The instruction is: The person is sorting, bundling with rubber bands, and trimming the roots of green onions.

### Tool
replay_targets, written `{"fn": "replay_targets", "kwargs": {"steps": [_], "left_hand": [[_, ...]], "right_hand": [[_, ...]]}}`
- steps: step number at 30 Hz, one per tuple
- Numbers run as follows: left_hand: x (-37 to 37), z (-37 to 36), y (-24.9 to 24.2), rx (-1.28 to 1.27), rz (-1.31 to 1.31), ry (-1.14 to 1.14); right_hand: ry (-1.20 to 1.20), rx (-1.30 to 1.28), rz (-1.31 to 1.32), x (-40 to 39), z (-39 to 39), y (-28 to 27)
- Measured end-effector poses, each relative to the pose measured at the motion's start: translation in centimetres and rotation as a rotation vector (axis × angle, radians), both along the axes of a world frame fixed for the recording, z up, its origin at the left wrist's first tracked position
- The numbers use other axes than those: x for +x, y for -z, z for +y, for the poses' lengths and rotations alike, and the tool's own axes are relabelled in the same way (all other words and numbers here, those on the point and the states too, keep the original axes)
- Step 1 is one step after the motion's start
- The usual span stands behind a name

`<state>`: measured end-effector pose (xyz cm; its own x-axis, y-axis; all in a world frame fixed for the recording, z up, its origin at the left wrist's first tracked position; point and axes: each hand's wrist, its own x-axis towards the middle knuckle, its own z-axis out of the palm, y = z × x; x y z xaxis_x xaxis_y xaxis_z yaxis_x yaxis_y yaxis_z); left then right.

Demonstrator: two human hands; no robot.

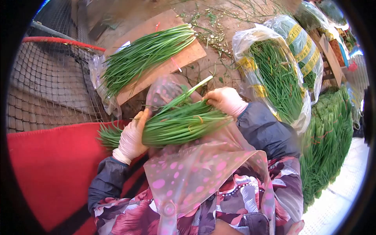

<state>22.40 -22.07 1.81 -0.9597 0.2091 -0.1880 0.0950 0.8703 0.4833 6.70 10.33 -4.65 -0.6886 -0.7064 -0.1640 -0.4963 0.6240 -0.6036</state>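
Observation:
A bunch of garlic chives lies across my lap, leaf tips to the left and cut stalk ends to the right. A thin orange band shows near the stalk ends. My left hand, in a pale glove, is closed round the leafy part. At the bunch's upper edge, my right hand, gloved too, has its fingers pinched on some chives; its fingertips are partly hidden. One thicker pale stalk sticks out above the bunch, beside my right hand. Under the bunch is a see-through pink-dotted apron.
Ahead, more chives lie on a wooden board with red ties. To the right stand plastic bags of chives and a tall chive stack. Netting and red cloth are at left; trimmings litter the ground.

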Motion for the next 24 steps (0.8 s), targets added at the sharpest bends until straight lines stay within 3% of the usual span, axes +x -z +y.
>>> {"fn": "replay_targets", "kwargs": {"steps": [1,3,5,6,9,11,12,14,15,18,19,20,21,23,24], "left_hand": [[-0.1,-0.3,0.5,0.264,-0.144,-0.099],[-0.3,-0.3,1.1,0.236,-0.042,-0.03],[-0.7,0.2,0.8,-0.085,-0.252,-0.112],[-0.4,0.1,1.2,-0.085,-0.098,-0.061],[-0.1,0.4,0.4,-0.181,-0.174,-0.099],[0.5,0.5,0.6,-0.163,-0.107,-0.121],[0.8,0.5,0.7,-0.145,-0.041,-0.135],[0.9,0.4,1.1,-0.165,0.01,-0.115],[0.9,0.4,1.3,-0.181,0.063,-0.099],[0.4,0.7,1.1,-0.161,0.176,-0.015],[0.4,0.8,1.0,-0.161,0.176,-0.014],[0.4,0.9,1.0,-0.132,0.166,-0.035],[0.5,0.8,0.7,-0.103,0.153,-0.054],[0.8,0.8,0.2,-0.076,0.088,-0.077],[0.9,0.8,0.1,-0.048,0.026,-0.104]], "right_hand": [[0.059,-0.147,-0.062,0.1,0.4,0.6],[0.119,-0.292,-0.12,-0.1,0.4,1.4],[0.625,-0.544,-0.451,-0.5,-0.1,1.7],[0.633,-0.618,-0.491,-1.5,0.5,4.0],[0.839,-0.856,-0.524,-4.9,4.6,3.8],[0.905,-0.902,-0.611,-9.9,13.2,9.2],[0.905,-0.901,-0.613,-9.9,13.1,8.7],[0.301,0.457,-0.058,-9.2,12.2,4.6],[0.313,0.509,-0.038,-7.7,8.8,0.5],[0.096,0.028,-0.388,-4.9,2.6,-3.7],[-0.107,-0.201,-0.185,-3.7,0.7,-2.3],[-0.244,-0.269,-0.109,-3.1,-1.0,-0.9],[0.093,-0.108,-0.502,-1.5,-2.4,-3.6],[0.424,-0.691,-0.604,-2.2,-2.6,-0.1],[0.555,-0.707,-0.562,-3.5,-1.0,-0.3]]}}
